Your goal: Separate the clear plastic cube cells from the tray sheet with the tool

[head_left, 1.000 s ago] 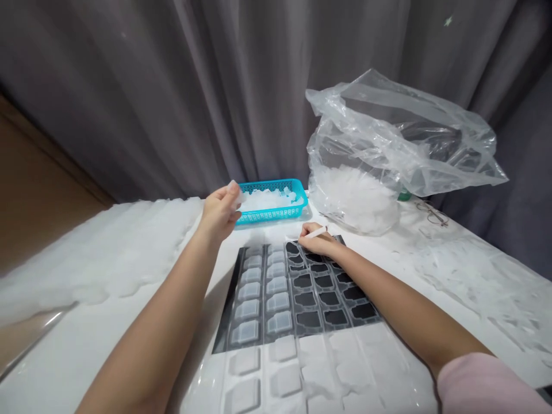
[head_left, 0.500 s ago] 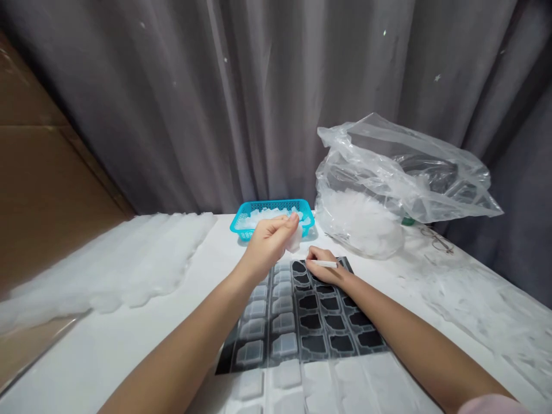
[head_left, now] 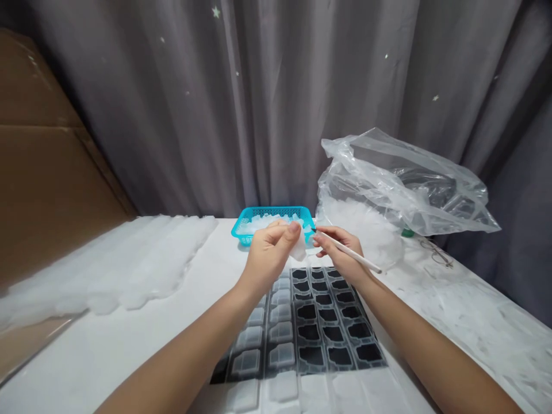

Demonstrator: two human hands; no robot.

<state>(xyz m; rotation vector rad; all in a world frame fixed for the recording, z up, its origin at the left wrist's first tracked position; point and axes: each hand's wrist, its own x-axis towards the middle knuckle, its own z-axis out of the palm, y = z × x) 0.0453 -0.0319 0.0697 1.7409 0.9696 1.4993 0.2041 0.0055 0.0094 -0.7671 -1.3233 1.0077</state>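
Note:
My left hand (head_left: 271, 253) is closed, pinching a translucent white plastic piece (head_left: 299, 249) that hangs below the thumb. Close on its right, my right hand (head_left: 342, 253) grips a slim white pen-like stick (head_left: 354, 256) with a dark tip pointing up-left at the piece. I cannot tell whether the tip touches it. Beneath both hands lies a sheet of clear plastic trays (head_left: 282, 332) over a black mat (head_left: 221, 368). Left columns show raised frosted lids; the right columns show black shaped openings (head_left: 338, 356). Behind the left hand stands a blue basket (head_left: 241, 221) of white plastic pieces (head_left: 259, 223).
Stacked white translucent sheets (head_left: 129, 259) lie at left beside a tall cardboard box (head_left: 43, 161). A clear plastic bag (head_left: 388, 178) of white pieces stands back right, with a wire-like item (head_left: 437, 253) nearby. Plastic scraps (head_left: 487, 328) lie at right. A grey curtain (head_left: 280, 103) hangs behind.
My right hand has lifted off the black-and-clear sheet and come up beside the left hand, the stick turned so its tip points at the held piece. My left hand stays nearly in place.

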